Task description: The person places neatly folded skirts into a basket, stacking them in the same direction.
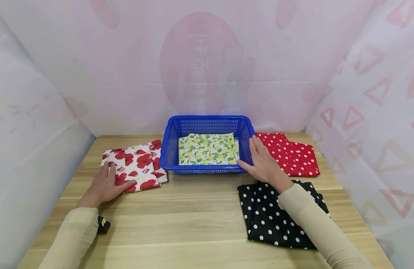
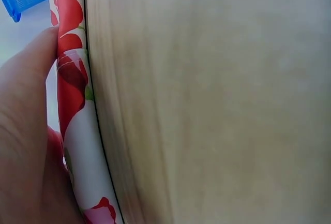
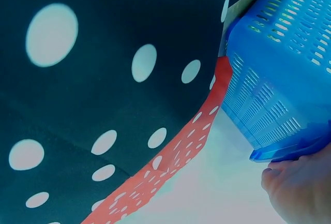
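My left hand (image 1: 106,185) rests with spread fingers on a folded white cloth with red poppies (image 1: 139,164), left of the blue basket (image 1: 208,171). In the left wrist view the thumb (image 2: 28,74) lies over the edge of that cloth. My right hand (image 1: 264,160) touches the basket's front right corner, thumb at the front rim and fingers straight along the right side. Inside the basket lies a folded lemon-print cloth (image 1: 208,149). The right wrist view shows the hand (image 3: 305,188) right at the basket's rim.
A folded red cloth with white dots (image 1: 290,155) lies right of the basket. Nearer, a folded black dotted cloth (image 1: 270,216) lies partly under my right forearm in view. Printed fabric walls (image 1: 126,74) stand around the wooden table (image 1: 180,220).
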Demonstrator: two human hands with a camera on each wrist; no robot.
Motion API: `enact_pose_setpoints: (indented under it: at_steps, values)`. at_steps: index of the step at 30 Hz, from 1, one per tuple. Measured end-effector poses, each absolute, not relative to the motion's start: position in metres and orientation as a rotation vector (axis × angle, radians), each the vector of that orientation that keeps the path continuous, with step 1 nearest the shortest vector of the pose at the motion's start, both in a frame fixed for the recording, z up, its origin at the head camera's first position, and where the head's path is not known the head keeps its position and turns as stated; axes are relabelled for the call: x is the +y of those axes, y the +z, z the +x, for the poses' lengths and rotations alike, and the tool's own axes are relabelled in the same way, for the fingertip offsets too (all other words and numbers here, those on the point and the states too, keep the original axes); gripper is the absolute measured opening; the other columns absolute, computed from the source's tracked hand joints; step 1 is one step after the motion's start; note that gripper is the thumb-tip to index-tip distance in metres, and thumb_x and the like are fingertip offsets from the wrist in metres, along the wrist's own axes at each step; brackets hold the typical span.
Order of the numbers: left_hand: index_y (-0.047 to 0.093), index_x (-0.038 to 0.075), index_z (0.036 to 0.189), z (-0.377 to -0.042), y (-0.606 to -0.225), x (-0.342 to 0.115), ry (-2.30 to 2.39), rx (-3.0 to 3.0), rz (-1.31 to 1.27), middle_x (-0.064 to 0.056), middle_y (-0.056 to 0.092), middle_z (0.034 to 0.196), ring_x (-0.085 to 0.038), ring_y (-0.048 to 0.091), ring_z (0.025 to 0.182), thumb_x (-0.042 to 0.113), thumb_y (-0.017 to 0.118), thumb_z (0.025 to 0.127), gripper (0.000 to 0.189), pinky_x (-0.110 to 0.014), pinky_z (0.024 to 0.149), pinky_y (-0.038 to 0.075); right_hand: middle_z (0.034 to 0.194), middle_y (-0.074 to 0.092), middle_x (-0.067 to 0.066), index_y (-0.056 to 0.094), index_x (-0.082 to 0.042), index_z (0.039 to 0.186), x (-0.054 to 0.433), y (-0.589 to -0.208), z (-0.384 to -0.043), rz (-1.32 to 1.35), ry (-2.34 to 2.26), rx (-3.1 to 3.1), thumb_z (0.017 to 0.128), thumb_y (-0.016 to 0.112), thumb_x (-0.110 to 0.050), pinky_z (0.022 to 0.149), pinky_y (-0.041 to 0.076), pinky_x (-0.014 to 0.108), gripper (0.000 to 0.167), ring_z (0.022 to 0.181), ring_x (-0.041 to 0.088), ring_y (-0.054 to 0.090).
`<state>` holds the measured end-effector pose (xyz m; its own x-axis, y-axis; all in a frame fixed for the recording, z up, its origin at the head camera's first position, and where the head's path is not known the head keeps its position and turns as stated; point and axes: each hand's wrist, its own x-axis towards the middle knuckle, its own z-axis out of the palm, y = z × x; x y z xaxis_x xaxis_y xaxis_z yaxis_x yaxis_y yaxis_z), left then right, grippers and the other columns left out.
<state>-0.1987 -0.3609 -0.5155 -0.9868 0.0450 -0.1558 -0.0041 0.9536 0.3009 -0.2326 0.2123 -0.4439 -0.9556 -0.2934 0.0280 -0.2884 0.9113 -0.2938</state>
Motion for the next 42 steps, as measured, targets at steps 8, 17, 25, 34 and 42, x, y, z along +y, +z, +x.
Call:
enact_pose_setpoints:
  at_steps: [8, 17, 25, 34, 42]
  values:
    - [0.008, -0.017, 0.161, -0.183, -0.516, -0.356, 0.449, 2.963, 0.067, -0.046, 0.004, 0.165, -0.068, 0.009, 0.150, 0.073, 0.062, 0.091, 0.126, -0.083, 0.120, 0.016, 0.179, -0.003, 0.019, 0.003, -0.001, 0.169, 0.212, -0.442, -0.233, -0.450, -0.463, 3.051, 0.100, 0.043, -0.073, 0.133, 0.017, 0.061, 0.108, 0.167, 0.039, 0.001]
    - [0.011, -0.018, 0.160, -0.157, -0.514, -0.354, 0.419, 2.982, 0.101, -0.046, 0.010, 0.164, -0.067, 0.015, 0.148, 0.071, 0.067, 0.088, 0.127, -0.083, 0.118, 0.020, 0.179, -0.003, 0.019, 0.001, -0.001, 0.169, 0.213, -0.443, -0.234, -0.450, -0.471, 3.041, 0.100, 0.042, -0.073, 0.133, 0.015, 0.062, 0.108, 0.166, 0.040, 0.000]
    - [0.013, -0.017, 0.161, -0.133, -0.516, -0.351, 0.414, 3.004, 0.137, -0.045, 0.013, 0.164, -0.065, 0.019, 0.147, 0.072, 0.069, 0.086, 0.128, -0.082, 0.118, 0.025, 0.179, -0.004, 0.019, 0.000, -0.002, 0.169, 0.213, -0.443, -0.234, -0.451, -0.475, 3.034, 0.100, 0.041, -0.074, 0.133, 0.015, 0.062, 0.108, 0.167, 0.039, 0.000]
    - [0.017, -0.018, 0.159, -0.102, -0.512, -0.345, 0.433, 3.010, 0.162, -0.044, 0.014, 0.164, -0.064, 0.022, 0.144, 0.068, 0.073, 0.085, 0.126, -0.083, 0.115, 0.028, 0.179, -0.006, 0.018, -0.001, -0.002, 0.169, 0.212, -0.444, -0.233, -0.449, -0.472, 3.023, 0.100, 0.041, -0.075, 0.133, 0.016, 0.061, 0.109, 0.167, 0.039, -0.001]
    - [0.016, -0.015, 0.161, -0.077, -0.507, -0.333, 0.466, 2.998, 0.144, -0.042, 0.012, 0.165, -0.064, 0.020, 0.146, 0.067, 0.075, 0.085, 0.126, -0.085, 0.114, 0.027, 0.179, -0.005, 0.018, 0.000, -0.002, 0.169, 0.213, -0.441, -0.232, -0.450, -0.485, 3.025, 0.100, 0.043, -0.074, 0.133, 0.017, 0.062, 0.109, 0.167, 0.039, 0.001]
